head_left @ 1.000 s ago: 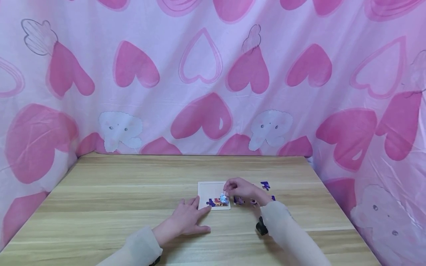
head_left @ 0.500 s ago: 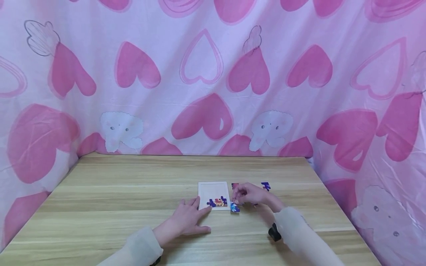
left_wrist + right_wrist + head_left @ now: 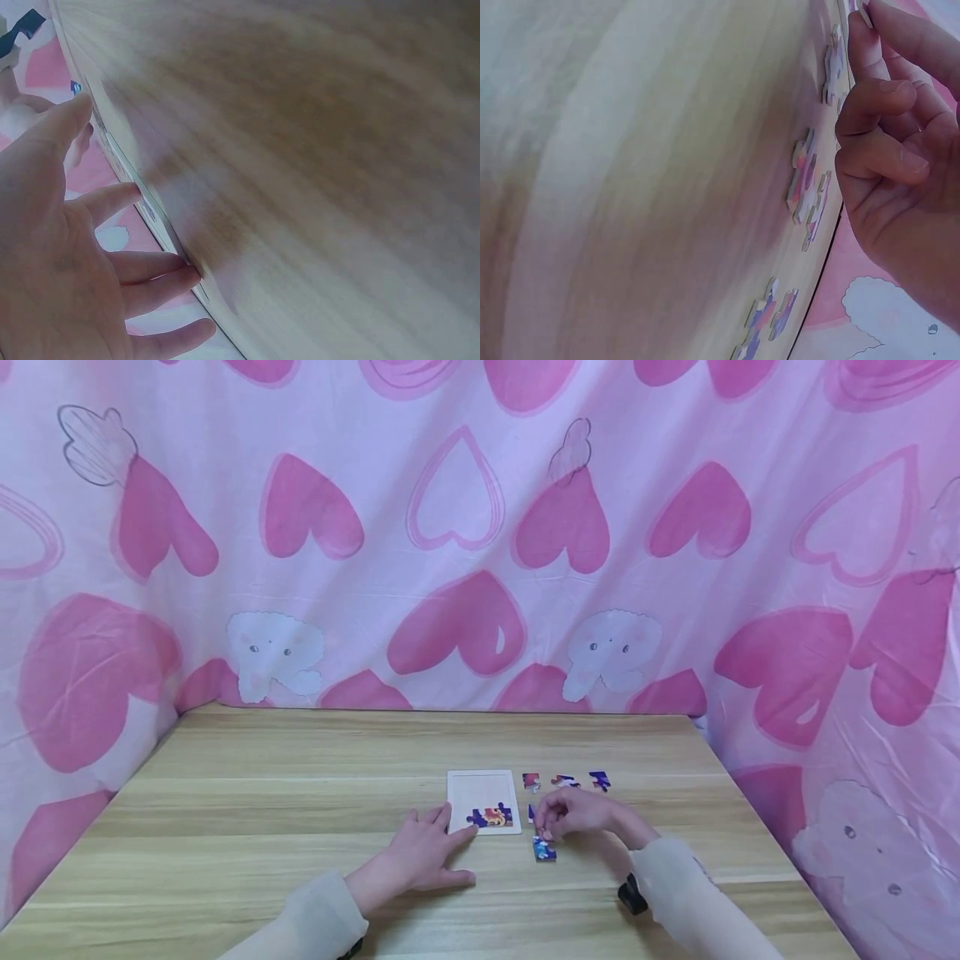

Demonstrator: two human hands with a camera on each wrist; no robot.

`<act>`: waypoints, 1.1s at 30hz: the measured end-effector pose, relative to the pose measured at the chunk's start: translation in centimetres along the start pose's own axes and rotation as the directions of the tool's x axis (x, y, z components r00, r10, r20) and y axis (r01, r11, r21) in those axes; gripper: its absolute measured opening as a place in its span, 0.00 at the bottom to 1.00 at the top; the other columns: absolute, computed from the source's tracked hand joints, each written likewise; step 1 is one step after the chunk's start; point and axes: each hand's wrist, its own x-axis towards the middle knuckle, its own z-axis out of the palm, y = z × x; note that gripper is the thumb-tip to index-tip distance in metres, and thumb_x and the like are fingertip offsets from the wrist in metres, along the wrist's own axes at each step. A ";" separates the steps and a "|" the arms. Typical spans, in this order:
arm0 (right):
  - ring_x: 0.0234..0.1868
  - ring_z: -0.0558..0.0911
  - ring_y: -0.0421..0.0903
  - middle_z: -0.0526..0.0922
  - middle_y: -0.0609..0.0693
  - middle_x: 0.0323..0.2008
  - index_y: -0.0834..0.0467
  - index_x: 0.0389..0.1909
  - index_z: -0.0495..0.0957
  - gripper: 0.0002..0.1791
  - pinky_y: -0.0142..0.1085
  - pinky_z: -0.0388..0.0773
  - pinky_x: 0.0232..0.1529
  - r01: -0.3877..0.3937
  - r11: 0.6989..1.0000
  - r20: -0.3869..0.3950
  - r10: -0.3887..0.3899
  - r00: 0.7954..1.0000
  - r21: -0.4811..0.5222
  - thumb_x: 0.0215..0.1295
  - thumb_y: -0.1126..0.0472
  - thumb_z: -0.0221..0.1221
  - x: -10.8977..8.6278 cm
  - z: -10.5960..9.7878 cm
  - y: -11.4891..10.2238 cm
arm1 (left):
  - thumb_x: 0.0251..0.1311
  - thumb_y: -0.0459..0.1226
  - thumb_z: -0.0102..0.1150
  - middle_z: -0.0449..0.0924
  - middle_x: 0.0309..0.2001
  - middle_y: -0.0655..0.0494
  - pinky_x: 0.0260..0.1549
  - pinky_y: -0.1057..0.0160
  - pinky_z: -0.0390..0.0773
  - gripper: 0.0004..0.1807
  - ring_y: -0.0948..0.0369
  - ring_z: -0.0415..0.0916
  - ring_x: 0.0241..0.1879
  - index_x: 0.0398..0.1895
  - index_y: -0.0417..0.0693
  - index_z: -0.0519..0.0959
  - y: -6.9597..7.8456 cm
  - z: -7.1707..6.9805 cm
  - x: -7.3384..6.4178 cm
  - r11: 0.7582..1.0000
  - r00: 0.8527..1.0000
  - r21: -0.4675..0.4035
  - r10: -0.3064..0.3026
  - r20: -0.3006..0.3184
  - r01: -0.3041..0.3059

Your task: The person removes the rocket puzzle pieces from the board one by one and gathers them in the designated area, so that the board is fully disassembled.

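Note:
In the head view my right hand [image 3: 573,812] pinches a blue jigsaw piece [image 3: 545,850] just right of the puzzle tray [image 3: 447,785]. Only the edge of that piece [image 3: 865,15] shows between thumb and forefinger in the right wrist view. My left hand [image 3: 422,852] lies with fingers spread, its fingertips touching the tray's left side and lower edge. Inside the white-rimmed tray, purple and orange jigsaw pieces [image 3: 492,817] sit together at the bottom right. Another dark piece [image 3: 532,812] is partly hidden behind my right fingers.
Loose jigsaw pieces lie along the back right of the tray: a reddish one [image 3: 531,780], a purple and orange one [image 3: 565,781] and a dark purple one [image 3: 599,780]. The wooden table [image 3: 262,802] meets a pink heart-patterned curtain [image 3: 450,527] behind.
My right hand has carried the blue piece from over the tray rightward and toward me. Loose pieces behind it have come into view. The left hand has stayed put.

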 end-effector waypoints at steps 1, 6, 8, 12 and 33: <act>0.30 0.73 0.45 0.77 0.52 0.30 0.60 0.34 0.76 0.07 0.37 0.70 0.34 -0.005 1.000 0.001 0.005 1.000 -0.001 0.53 0.69 0.58 0.0 0.1 0.0 | 0.46 0.68 0.43 0.61 0.58 0.36 0.47 0.38 0.59 0.39 0.44 0.60 0.56 0.60 0.61 0.66 0.0 0.0 0.0 1.000 1.000 0.000 -0.001 0.002 0.001; 0.30 0.73 0.45 0.78 0.51 0.30 0.60 0.34 0.76 0.07 0.37 0.70 0.35 -0.011 1.000 0.006 0.011 1.000 -0.007 0.53 0.70 0.57 -0.1 0.2 0.4 | 0.46 0.68 0.43 0.61 0.58 0.37 0.47 0.38 0.59 0.39 0.44 0.60 0.56 0.60 0.61 0.66 0.1 -0.2 0.0 1.000 1.000 -0.002 -0.005 0.007 0.005; 0.29 0.73 0.45 0.77 0.50 0.30 0.60 0.34 0.76 0.07 0.37 0.70 0.34 -0.006 1.000 0.003 0.006 1.000 -0.023 0.53 0.70 0.57 -0.1 0.3 0.5 | 0.46 0.68 0.44 0.62 0.58 0.37 0.47 0.38 0.59 0.39 0.44 0.60 0.56 0.60 0.61 0.66 0.1 -0.2 0.0 1.000 1.000 -0.003 -0.005 0.007 0.005; 0.29 0.72 0.44 0.77 0.50 0.29 0.59 0.33 0.76 0.07 0.36 0.70 0.33 0.003 0.999 -0.006 -0.003 1.000 -0.048 0.52 0.70 0.57 -0.2 0.3 0.8 | 0.46 0.68 0.44 0.62 0.58 0.37 0.47 0.38 0.59 0.39 0.44 0.60 0.56 0.60 0.61 0.66 0.2 -0.3 0.0 1.000 1.000 -0.002 -0.006 0.010 0.006; 0.31 0.71 0.44 0.75 0.45 0.29 0.56 0.35 0.76 0.07 0.37 0.68 0.34 0.042 0.991 -0.252 -0.073 0.965 -0.128 0.55 0.67 0.57 2.4 1.7 -0.2 | 0.46 0.69 0.42 0.62 0.58 0.37 0.46 0.40 0.62 0.39 0.45 0.62 0.54 0.60 0.62 0.66 0.1 -0.1 0.0 0.999 1.000 0.035 -0.002 0.003 0.002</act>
